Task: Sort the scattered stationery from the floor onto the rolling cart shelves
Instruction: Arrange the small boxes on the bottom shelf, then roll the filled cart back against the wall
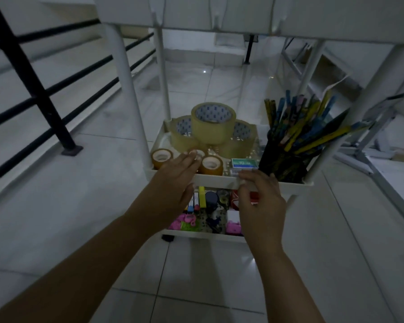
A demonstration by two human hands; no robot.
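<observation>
Railing (30,73): black bars at far left, well apart from the cart.
Small brown tape roll, left (162,157): lies flat at the near-left corner of the middle shelf, hole upward, just left of the left hand's fingertips.
Left hand (173,183): reaches over the near rim (219,180) of the middle shelf; fingers nearly straight and together, tips resting on a small roll (199,155) mostly hidden beneath them; whether they pinch it cannot be told.
Clear packing tape rolls (212,122): three large rolls stacked at the far side of the shelf, beyond the left fingertips; one sits on top of the other two.
Small brown tape roll, right (211,164): lies flat just right of the left fingers, between the two hands; the left hand is the nearer.
Staple box (244,163): green-topped, long axis left to right, just beyond the right fingertips.
Right hand (259,197): held over the near rim; fingers curled, seemingly pinching a small pale object (241,181) too blurred to identify.
Lower shelf (203,235): holds pink and mixed small items, partly hidden by both hands.
Pencil holder (282,164): dark cup at the shelf's right end, pencils (303,122) fanning up and right.
Judgement: sorting appears nearly done; no stationery shows on the floor tiles in view.
</observation>
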